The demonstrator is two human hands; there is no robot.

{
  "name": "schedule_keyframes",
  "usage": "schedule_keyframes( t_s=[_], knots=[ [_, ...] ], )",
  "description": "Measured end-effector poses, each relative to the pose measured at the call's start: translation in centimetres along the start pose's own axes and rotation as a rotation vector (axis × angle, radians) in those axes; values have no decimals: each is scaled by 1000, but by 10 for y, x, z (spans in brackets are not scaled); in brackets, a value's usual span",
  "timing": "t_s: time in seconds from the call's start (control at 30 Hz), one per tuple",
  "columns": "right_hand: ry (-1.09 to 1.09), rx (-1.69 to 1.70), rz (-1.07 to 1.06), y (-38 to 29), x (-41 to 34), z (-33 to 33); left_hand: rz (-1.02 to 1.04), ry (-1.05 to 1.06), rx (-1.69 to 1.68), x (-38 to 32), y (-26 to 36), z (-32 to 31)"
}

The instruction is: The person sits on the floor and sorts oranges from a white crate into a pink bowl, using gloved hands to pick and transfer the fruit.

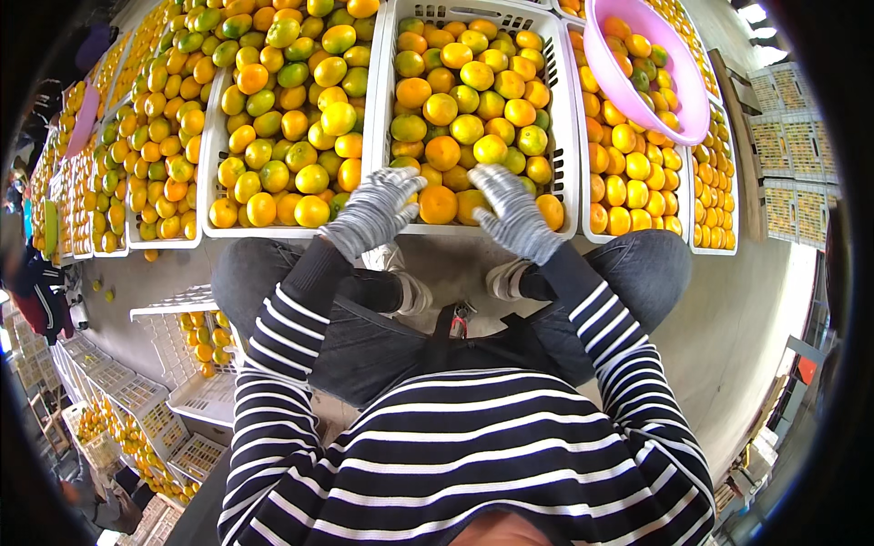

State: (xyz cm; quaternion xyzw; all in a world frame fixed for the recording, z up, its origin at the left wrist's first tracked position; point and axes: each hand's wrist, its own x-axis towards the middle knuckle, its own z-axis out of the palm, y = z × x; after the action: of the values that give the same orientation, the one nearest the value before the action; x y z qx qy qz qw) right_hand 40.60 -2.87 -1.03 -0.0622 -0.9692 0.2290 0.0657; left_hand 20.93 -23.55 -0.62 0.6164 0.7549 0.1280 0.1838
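In front of my knees stands a white plastic crate [564, 123] with orange and yellow-green mandarins [471, 127] piled in it. My left hand [377, 205], in a grey knitted glove, lies over the crate's near left corner, its fingertips beside the fruit. Near the front right, my right hand [514, 210] wears a matching glove and hovers over the mandarins with thumb and fingers apart. Between the two hands an orange mandarin [438, 204] lies at the crate's front edge. Neither palm shows, and I see no fruit gripped.
A fuller mandarin crate [256, 233] adjoins on the left. On the right, a pink plastic basin [698, 102] holding mandarins sits tilted over another crate [597, 238]. A partly filled white crate [205, 403] is on the floor behind my left knee. Stacked crates [795, 153] stand far right.
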Motion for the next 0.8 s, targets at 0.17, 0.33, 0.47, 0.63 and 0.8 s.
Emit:
schedule_keyframes(
  t_s=[0.17, 0.33, 0.47, 0.63, 0.8],
  knots=[
    [256, 277, 308, 73, -8, -37, -4, 143, -9, -3, -11, -31],
    [195, 385, 437, 86, -1, -35, 25, -197, 56, 6, 10, -24],
    [-1, 218, 239, 48, 47, -30, 17, -308, 144, 9, 27, -35],
    [-27, 18, 131, 34, 131, 4, 22, -226, 126, 2, 25, -27],
    [-120, -378, 97, 11, 206, 34, -5, -171, 101, -6, 24, -20]
  ],
)
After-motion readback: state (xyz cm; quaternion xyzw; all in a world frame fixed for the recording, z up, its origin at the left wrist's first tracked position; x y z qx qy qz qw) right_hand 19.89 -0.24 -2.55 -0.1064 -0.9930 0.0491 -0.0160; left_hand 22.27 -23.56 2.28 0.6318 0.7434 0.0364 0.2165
